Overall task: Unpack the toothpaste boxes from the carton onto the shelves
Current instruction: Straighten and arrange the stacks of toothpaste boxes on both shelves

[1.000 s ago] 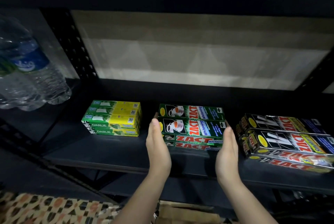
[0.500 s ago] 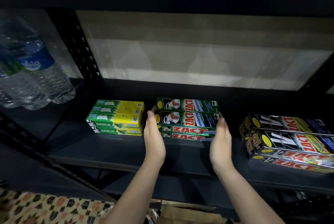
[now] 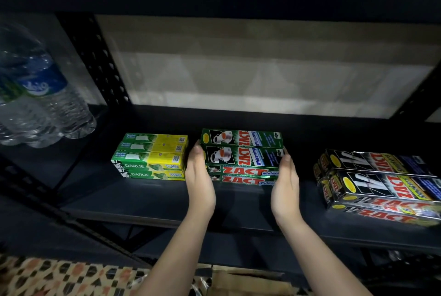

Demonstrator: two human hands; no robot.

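Note:
A stack of green Zact toothpaste boxes (image 3: pixel 242 154) lies on the dark shelf (image 3: pixel 148 202), two layers high. My left hand (image 3: pixel 199 176) presses flat against the stack's left end with straight fingers. At the right end, my right hand (image 3: pixel 285 181) does the same. Just left of the stack sits a pile of green and yellow Darlie boxes (image 3: pixel 150 157). To the right lies a stack of black Zact boxes (image 3: pixel 379 183). The brown carton (image 3: pixel 248 283) shows at the bottom edge, between my forearms.
Water bottles (image 3: pixel 43 100) stand on the neighbouring shelf at the left, behind a perforated black upright (image 3: pixel 95 57). A shelf board runs overhead. A patterned cloth (image 3: pixel 59 276) lies at the bottom left. A gap separates the green stack from the black one.
Both hands have slid the green Zact stack back and to the left, closing most of the gap to the Darlie boxes.

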